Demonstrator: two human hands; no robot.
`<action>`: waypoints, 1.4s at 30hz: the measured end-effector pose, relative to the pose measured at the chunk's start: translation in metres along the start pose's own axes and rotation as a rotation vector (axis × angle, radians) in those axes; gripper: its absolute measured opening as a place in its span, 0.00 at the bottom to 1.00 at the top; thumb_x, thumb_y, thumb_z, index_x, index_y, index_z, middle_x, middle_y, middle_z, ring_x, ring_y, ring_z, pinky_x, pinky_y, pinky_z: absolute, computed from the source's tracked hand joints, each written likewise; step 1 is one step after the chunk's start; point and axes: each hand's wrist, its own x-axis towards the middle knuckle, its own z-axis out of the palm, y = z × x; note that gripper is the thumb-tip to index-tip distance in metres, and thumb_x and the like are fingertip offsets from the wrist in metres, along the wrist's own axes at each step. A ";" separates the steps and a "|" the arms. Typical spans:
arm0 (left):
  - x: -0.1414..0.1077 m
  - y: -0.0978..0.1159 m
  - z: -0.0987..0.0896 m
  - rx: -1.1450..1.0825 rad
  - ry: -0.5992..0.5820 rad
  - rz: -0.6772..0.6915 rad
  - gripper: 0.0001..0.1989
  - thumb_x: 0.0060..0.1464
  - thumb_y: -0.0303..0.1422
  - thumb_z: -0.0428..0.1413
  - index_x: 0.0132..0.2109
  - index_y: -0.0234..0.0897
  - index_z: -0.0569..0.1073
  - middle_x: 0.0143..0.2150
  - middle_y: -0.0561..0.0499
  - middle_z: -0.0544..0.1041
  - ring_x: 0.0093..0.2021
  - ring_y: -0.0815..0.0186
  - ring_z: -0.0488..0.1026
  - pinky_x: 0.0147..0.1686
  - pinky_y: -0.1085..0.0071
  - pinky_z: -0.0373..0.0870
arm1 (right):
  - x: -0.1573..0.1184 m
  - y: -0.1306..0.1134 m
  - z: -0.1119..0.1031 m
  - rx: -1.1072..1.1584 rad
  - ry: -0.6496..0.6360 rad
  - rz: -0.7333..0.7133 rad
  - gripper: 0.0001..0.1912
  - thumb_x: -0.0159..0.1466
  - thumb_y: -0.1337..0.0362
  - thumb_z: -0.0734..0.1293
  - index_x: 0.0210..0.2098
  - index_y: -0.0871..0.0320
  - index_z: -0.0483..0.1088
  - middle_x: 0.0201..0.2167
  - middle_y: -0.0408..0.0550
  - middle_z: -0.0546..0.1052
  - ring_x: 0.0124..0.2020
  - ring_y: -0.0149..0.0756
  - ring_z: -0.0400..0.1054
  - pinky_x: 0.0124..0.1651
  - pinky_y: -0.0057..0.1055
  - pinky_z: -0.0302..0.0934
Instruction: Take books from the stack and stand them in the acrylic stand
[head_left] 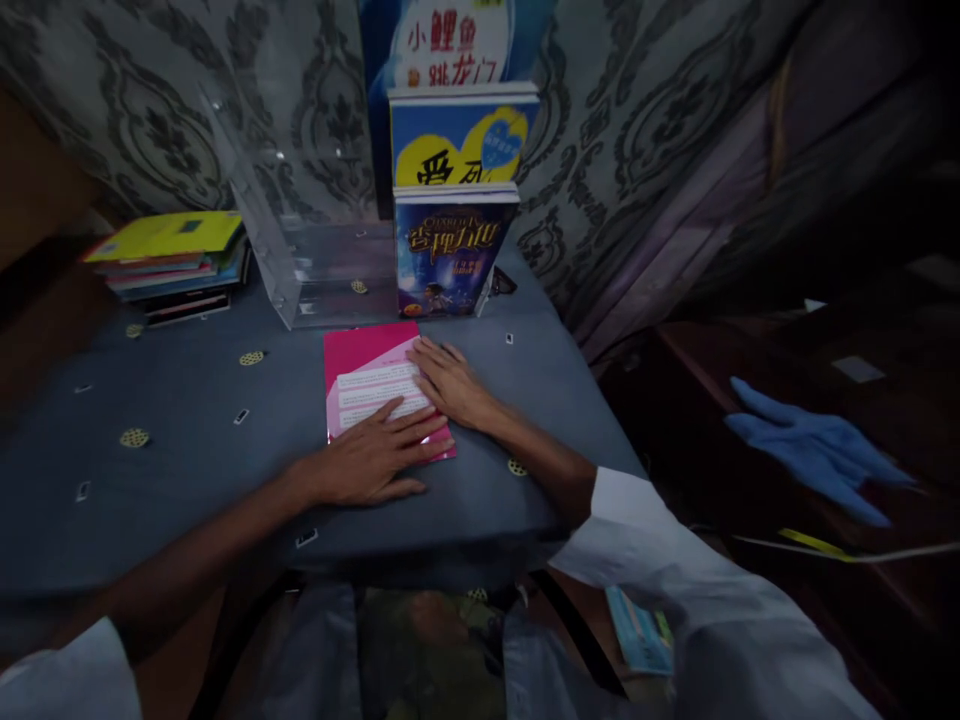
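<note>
A pink book (361, 350) with a white printed text panel lies flat on the grey-blue tablecloth, right in front of the display stand. My left hand (375, 455) rests palm down across its lower part, fingers stretched out and pointing right. On its right edge lies my right hand (452, 385), also flat with the fingers extended. The two hands are close together, and neither grips anything. Part of the book's cover is hidden under them.
A clear acrylic stand (289, 310) holds a dark blue book (450, 255), a blue-and-yellow book (457, 130) and a taller book (457, 40) in tiers. Stacked books (172, 245) sit left. Blue gloves (817, 440) lie on a dark surface at right.
</note>
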 end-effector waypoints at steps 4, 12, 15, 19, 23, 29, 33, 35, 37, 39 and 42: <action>-0.007 0.014 0.001 -0.010 0.031 0.005 0.29 0.68 0.47 0.48 0.71 0.43 0.58 0.74 0.46 0.55 0.75 0.57 0.46 0.72 0.50 0.36 | -0.014 -0.009 -0.002 -0.047 -0.017 -0.054 0.23 0.73 0.62 0.55 0.64 0.62 0.65 0.67 0.59 0.66 0.71 0.46 0.53 0.72 0.53 0.46; -0.027 0.054 0.017 -0.066 0.036 0.045 0.36 0.62 0.50 0.54 0.71 0.43 0.56 0.74 0.44 0.55 0.75 0.53 0.46 0.72 0.47 0.38 | -0.063 -0.032 -0.016 -0.008 -0.091 -0.163 0.23 0.72 0.63 0.57 0.65 0.54 0.64 0.67 0.53 0.66 0.70 0.44 0.56 0.72 0.52 0.50; -0.033 0.069 0.034 -0.029 0.027 0.054 0.36 0.61 0.36 0.56 0.72 0.42 0.54 0.75 0.44 0.52 0.75 0.54 0.45 0.72 0.46 0.39 | -0.084 -0.042 -0.021 0.000 -0.122 -0.179 0.23 0.72 0.63 0.58 0.66 0.53 0.64 0.68 0.53 0.65 0.70 0.44 0.55 0.71 0.53 0.50; -0.043 0.088 0.043 0.051 0.033 0.079 0.38 0.59 0.26 0.53 0.73 0.39 0.49 0.74 0.43 0.53 0.74 0.55 0.49 0.72 0.47 0.45 | -0.105 -0.049 -0.030 0.019 -0.169 -0.189 0.24 0.72 0.63 0.59 0.66 0.54 0.63 0.69 0.53 0.63 0.71 0.43 0.53 0.72 0.54 0.48; -0.052 0.107 0.016 0.207 0.138 0.048 0.28 0.64 0.24 0.45 0.69 0.38 0.60 0.67 0.45 0.68 0.68 0.60 0.63 0.66 0.62 0.63 | -0.118 -0.050 -0.046 0.101 -0.250 -0.211 0.27 0.70 0.70 0.57 0.68 0.50 0.60 0.70 0.48 0.62 0.72 0.38 0.51 0.73 0.51 0.48; -0.053 0.116 -0.054 0.366 0.176 -0.113 0.18 0.64 0.28 0.44 0.50 0.45 0.77 0.41 0.46 0.81 0.36 0.57 0.78 0.29 0.63 0.75 | -0.115 -0.055 -0.055 0.285 -0.164 -0.182 0.26 0.69 0.66 0.61 0.66 0.49 0.64 0.65 0.51 0.70 0.68 0.42 0.59 0.69 0.49 0.55; -0.043 0.106 -0.090 0.444 0.228 -0.247 0.19 0.65 0.30 0.39 0.43 0.45 0.76 0.33 0.49 0.76 0.32 0.58 0.74 0.31 0.62 0.71 | -0.097 -0.058 -0.050 0.443 0.040 -0.103 0.19 0.72 0.57 0.59 0.57 0.51 0.73 0.55 0.52 0.78 0.59 0.42 0.70 0.62 0.45 0.65; -0.032 0.098 -0.109 0.457 0.274 -0.338 0.19 0.68 0.33 0.38 0.43 0.45 0.75 0.33 0.49 0.74 0.34 0.57 0.73 0.33 0.62 0.70 | -0.086 -0.059 -0.052 0.495 0.164 -0.013 0.17 0.71 0.54 0.60 0.50 0.52 0.77 0.48 0.51 0.81 0.51 0.43 0.74 0.57 0.43 0.68; -0.019 0.085 -0.131 0.473 0.311 -0.442 0.21 0.70 0.37 0.37 0.42 0.43 0.74 0.34 0.48 0.73 0.36 0.57 0.74 0.36 0.62 0.69 | -0.076 -0.061 -0.057 0.565 0.278 0.073 0.17 0.70 0.52 0.62 0.43 0.54 0.78 0.41 0.49 0.81 0.44 0.42 0.76 0.50 0.40 0.71; -0.005 0.068 -0.151 0.505 0.381 -0.513 0.23 0.71 0.44 0.36 0.44 0.41 0.73 0.36 0.47 0.74 0.40 0.56 0.75 0.40 0.62 0.68 | -0.068 -0.064 -0.065 0.662 0.360 0.133 0.17 0.67 0.50 0.64 0.39 0.55 0.78 0.36 0.47 0.81 0.38 0.40 0.75 0.43 0.35 0.72; 0.015 0.034 -0.168 0.587 0.426 -0.529 0.26 0.72 0.48 0.35 0.48 0.37 0.72 0.40 0.47 0.77 0.40 0.58 0.76 0.40 0.65 0.67 | -0.060 -0.066 -0.076 0.800 0.375 0.204 0.18 0.64 0.47 0.68 0.34 0.56 0.76 0.26 0.43 0.77 0.25 0.32 0.69 0.28 0.27 0.67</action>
